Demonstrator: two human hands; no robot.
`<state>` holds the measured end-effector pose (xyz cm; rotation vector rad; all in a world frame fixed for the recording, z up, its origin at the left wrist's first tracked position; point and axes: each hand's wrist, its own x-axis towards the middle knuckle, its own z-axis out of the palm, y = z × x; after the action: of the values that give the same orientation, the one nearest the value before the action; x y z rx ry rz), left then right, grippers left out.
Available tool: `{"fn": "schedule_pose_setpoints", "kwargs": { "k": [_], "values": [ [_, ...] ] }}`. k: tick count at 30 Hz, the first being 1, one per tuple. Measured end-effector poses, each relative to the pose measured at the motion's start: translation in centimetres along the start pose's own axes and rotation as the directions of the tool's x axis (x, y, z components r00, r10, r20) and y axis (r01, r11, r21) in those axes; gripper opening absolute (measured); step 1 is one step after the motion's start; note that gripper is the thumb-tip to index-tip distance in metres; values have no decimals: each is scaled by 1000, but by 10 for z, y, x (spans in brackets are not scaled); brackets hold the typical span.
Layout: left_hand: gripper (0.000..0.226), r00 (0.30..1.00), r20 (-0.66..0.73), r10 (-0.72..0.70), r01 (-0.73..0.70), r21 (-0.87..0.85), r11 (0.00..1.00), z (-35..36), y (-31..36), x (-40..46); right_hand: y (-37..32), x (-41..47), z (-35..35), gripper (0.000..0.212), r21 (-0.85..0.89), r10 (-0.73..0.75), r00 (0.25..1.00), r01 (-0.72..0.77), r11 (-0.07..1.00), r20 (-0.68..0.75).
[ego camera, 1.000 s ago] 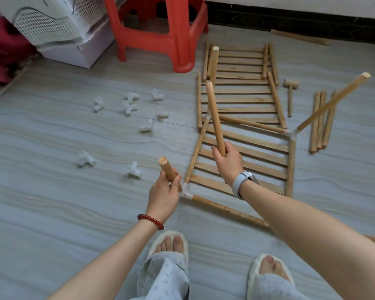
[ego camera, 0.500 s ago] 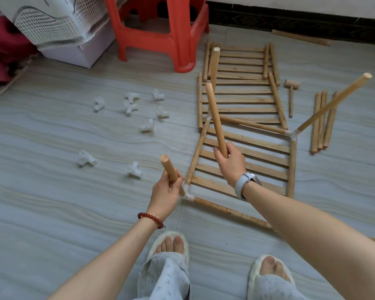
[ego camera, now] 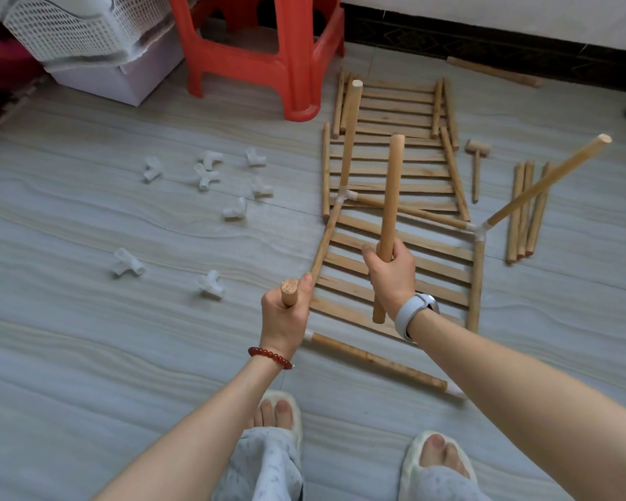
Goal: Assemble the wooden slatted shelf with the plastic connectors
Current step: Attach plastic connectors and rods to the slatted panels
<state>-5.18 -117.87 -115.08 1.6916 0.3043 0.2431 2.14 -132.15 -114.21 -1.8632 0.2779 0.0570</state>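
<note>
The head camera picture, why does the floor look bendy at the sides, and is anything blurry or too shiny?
Head view: wide-angle lens, so the floor lines curve toward the edges; light is soft and even, with faint shadows and no strong glare; the left hand, right hand and the dowel it holds look sharp, not blurred.

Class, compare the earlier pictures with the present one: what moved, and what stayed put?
The right hand swung its dowel from leaning left to nearly upright. The left hand slid up the corner post, leaving only the tip showing. Both grips held; the loose connectors and mallet stayed put.
</note>
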Motion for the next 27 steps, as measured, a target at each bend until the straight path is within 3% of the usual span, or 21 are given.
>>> {"fn": "schedule_pose_setpoints", "kwargs": {
  "k": [10, 13, 16, 21, 25, 27],
  "values": [
    [38, 998, -66, 2, -5, -55, 998, -1, -8, -8, -1, 0, 2, 21, 35, 34, 998, -37, 999, 58],
    [42, 999, -47, -12, 11, -28, 1000, -7, -14, -13, -1, -2, 2, 16, -37, 72, 984, -67, 997, 165],
    [47, 997, -31, -75, 75, -7, 997, -8, -21, -15, 3, -3, -3, 27, -173, 139, 950, -92, 981, 281],
    [48, 994, -5, -109, 109, 2, 994, -8, -18, -13, -1, -6, -7, 35, -464, 113, 925, 73, 883, 362],
    [50, 985, 71, -158, 157, 20, 987, -15, -28, -13, -1, -5, -6, 32, -475, 179, 918, 11, 880, 353],
    [46, 959, 158, -237, 220, 116, 969, -21, -41, -14, 1, -2, -2, 31, -442, 215, 921, -53, 895, 324]
  ]
}}
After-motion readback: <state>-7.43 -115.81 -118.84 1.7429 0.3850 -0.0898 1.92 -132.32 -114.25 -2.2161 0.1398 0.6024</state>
